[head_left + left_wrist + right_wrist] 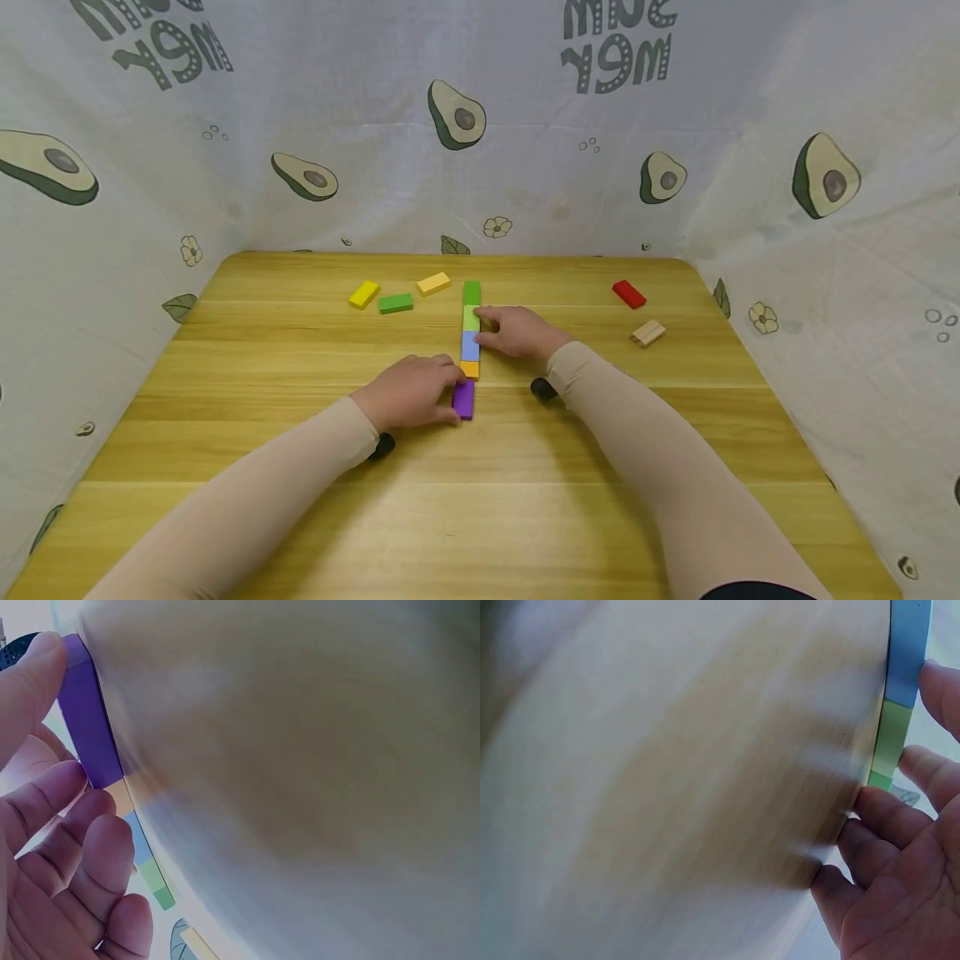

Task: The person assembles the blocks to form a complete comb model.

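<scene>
A row of small blocks runs away from me on the wooden table: dark green (472,292), light green (470,317), blue (470,345) and orange (469,369). At its near end lies a purple block (464,401), set slightly left of the line. My left hand (412,390) pinches the purple block lengthwise, thumb at the near end and index finger at the far end in the left wrist view. From the right, my right hand (519,332) touches the row, its thumb at the blue block (907,652) and index fingertip at the light green one (892,739).
Left of the row's far end lie a yellow block (364,294), a green block (396,303) and a pale orange block (433,284). A red block (629,293) and a plain wood piece (648,333) lie to the right. Printed cloth (375,125) surrounds the table (450,517).
</scene>
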Demonstrator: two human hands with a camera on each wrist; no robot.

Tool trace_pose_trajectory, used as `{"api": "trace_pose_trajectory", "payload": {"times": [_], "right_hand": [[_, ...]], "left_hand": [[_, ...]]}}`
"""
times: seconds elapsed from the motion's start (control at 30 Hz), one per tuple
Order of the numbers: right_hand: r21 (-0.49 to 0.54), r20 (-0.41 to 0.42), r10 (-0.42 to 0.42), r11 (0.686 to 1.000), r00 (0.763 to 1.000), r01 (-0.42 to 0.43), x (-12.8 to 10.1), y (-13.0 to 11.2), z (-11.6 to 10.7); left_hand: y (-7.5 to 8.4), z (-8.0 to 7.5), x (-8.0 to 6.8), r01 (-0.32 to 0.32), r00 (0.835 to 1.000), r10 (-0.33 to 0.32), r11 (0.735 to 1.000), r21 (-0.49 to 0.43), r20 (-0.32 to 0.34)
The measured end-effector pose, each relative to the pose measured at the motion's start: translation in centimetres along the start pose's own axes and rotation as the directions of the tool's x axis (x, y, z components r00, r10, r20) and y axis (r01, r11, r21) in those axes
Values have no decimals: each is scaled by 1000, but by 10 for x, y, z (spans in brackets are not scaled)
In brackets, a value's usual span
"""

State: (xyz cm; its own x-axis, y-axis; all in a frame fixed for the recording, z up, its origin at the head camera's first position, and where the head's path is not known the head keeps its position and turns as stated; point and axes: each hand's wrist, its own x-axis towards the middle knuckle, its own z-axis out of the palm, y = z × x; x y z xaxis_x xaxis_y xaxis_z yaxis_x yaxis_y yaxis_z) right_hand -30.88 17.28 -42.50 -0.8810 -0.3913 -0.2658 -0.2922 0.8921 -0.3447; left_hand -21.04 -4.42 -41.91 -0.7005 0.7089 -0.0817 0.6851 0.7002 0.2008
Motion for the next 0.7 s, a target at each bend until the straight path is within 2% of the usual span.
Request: {"api": "trace_pose_trajectory", "payload": {"times": [0.2,0.43,0.7], "right_hand": [[1,2,14,1000,1000,-14,2,1,1],[38,5,29,999,1000,-29,0,0,1],[52,13,12,999,1000,-12,-1,2,0]], "left_hand": [[2,0,2,15,1000,-15,1000,-7,-5],[2,0,3,-1,1000,0,1000,-10,-24],[1,2,5,14,1000,-14,1000,-13,-28]]}}
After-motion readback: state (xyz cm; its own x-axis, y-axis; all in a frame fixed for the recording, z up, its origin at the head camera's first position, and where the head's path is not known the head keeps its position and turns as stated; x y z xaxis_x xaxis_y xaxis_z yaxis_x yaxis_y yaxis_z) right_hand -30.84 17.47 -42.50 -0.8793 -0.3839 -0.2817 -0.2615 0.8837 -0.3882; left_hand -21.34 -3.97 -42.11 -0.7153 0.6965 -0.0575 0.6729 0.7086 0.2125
